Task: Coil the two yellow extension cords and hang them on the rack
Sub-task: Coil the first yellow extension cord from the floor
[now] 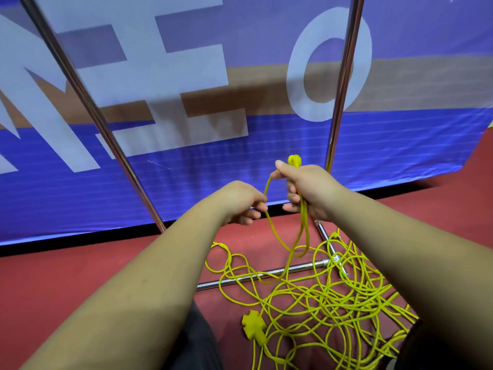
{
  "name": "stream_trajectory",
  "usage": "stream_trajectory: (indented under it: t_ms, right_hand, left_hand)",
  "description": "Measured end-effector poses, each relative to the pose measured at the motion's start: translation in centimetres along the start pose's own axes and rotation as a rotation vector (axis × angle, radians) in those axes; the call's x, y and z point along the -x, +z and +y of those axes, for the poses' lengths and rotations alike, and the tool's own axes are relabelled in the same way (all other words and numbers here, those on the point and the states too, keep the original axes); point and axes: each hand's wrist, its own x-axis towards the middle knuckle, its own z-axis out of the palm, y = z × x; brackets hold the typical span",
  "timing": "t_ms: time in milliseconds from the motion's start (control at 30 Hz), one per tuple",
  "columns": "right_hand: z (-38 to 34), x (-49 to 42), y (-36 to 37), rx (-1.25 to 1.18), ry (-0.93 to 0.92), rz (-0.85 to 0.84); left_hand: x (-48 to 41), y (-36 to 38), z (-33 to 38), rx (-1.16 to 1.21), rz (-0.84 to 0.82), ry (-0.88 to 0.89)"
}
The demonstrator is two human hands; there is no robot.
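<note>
A blue banner (266, 156) with white letters fills the upper frame above a red floor (80, 276). The chrome rack (344, 76) stands against it, with two poles rising at left and right and the base bars at lower centre. The yellow extension cords (333, 303) lie tangled on the floor at lower right, over the base bars. The right hand (306, 190), centre frame, grasps several hanging loops (301, 231), and a plug (294, 159) protrudes above the fist. The left hand (240, 201), just beside it, pinches one strand of the same cord. A cross-shaped socket head (253, 325) rests at lower centre.
</note>
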Motion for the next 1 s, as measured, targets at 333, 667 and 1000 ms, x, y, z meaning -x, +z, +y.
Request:
stream_trajectory:
  t_ms: [333,667,1000]
  right_hand:
    - [-2.0,0.7,-1.8,-0.213,0.018,0.018]
    - [-1.5,0.4,-3.4,-0.298,-0.097,0.148]
    - [-1.0,-0.4,-2.6,-0.362,-0.054,0.210]
  left_hand:
    - [0.1,5.8,-2.4,-0.487,-0.477,0.326]
    - [-0.7,4.7,-2.9,-0.598,-0.428,0.392]
    - [0.7,1.9,-2.2,-0.895,-0.360,0.355]
